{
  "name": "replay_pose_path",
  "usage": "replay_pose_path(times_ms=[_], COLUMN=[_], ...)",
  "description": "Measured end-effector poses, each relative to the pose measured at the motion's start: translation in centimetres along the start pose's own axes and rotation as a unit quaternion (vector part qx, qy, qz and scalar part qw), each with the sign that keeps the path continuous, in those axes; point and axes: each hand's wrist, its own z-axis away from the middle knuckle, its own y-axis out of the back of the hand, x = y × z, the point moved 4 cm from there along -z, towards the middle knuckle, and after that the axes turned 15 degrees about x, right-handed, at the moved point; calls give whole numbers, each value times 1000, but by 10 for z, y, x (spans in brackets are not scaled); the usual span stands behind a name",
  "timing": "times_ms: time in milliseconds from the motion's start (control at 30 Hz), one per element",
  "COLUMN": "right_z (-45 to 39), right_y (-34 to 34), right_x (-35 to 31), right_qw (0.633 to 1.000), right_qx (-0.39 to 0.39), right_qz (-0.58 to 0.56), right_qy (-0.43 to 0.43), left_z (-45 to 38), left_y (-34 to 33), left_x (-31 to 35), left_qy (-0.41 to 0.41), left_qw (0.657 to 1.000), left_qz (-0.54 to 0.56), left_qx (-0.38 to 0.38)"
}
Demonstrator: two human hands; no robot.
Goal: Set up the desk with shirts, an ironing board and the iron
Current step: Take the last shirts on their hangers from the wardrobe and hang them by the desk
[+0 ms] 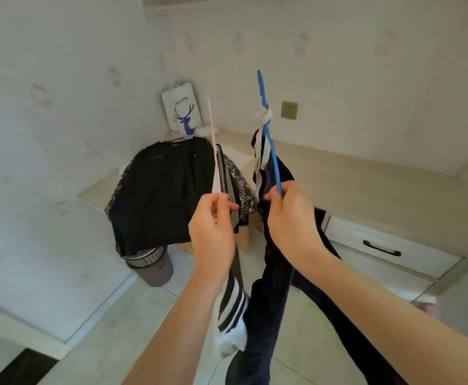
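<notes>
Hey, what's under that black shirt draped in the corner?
Below the black shirt's hem, a round bin with a patterned rim pokes out, plus pale wooden legs. What the shirt actually hangs on is covered by it.

Both bare forearms reached up and forward, side by side. The left hand (212,226) pinched a thin pale hanger (213,134) between thumb and fingers (231,207) — the right hand (289,215) gripped a blue hanger (269,134).

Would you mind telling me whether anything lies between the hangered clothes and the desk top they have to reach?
Nothing visible blocks the way. The left hand and right hand hold the hangers above the floor, and the desk surface beyond them looks bare.
</notes>
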Motion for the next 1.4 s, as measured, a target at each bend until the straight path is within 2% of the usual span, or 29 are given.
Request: replay_pose_path(times_ms=[200, 367, 467, 567, 800, 933, 1233, 1400], right_z=[-40, -55, -62, -77, -111, -133, -172, -194], right_y=[-22, -42, -58, -75, -122, -155, -206, -209], right_x=[-2, 2, 0, -6, -19, -25, -7, 4], right_qw=[999, 995, 994, 992, 986, 980, 983, 983], right_qx=[-44, -90, -108, -123, -163, -188, -165, -156], right_qz=[-32, -31, -16, -8, 25, 45, 68, 75], right_qy=[2, -15, 10, 25, 38, 36, 47, 68], left_z=[-27, -55, -71, -91, -153, -190, -239, -251], left_y=[-20, -38, -47, -56, -73, -88, -120, -138], left_x=[0, -9, -25, -38, -66, -82, -121, -127], left_qy=[42, 138, 206, 238, 212, 202, 241, 214], left_qw=[999, 986, 967, 955, 964, 963, 949, 950], left_qz=[16, 93, 139, 158, 132, 120, 126, 118], left_qx=[11, -30, -65, -81, -96, -129, -159, -196])
